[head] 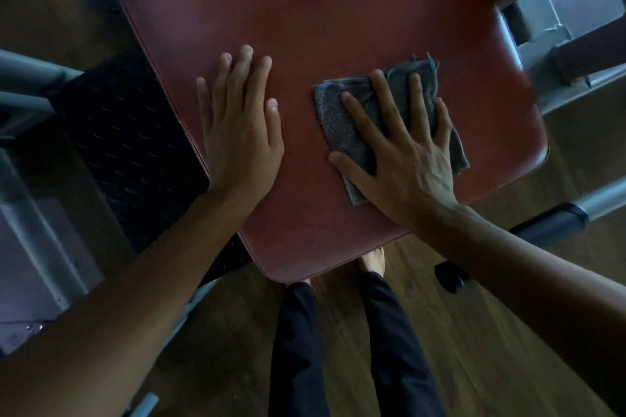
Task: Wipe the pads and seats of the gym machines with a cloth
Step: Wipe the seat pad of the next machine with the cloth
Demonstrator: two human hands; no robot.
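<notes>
A large dark-red padded seat [321, 27] of a gym machine fills the middle of the head view. A folded grey cloth [342, 125] lies on its right half. My right hand [399, 152] presses flat on the cloth with spread, straight fingers. My left hand [238, 122] rests flat on the bare pad near its left edge, fingers straight and together, a hand's width from the cloth.
A black checker-plate footplate [128, 145] and grey frame tubes [30, 78] lie left of the pad. More grey frame and a black-capped bar [555, 220] stand to the right. Below are wooden floor [389, 332], my dark trouser legs and bare feet [372, 261].
</notes>
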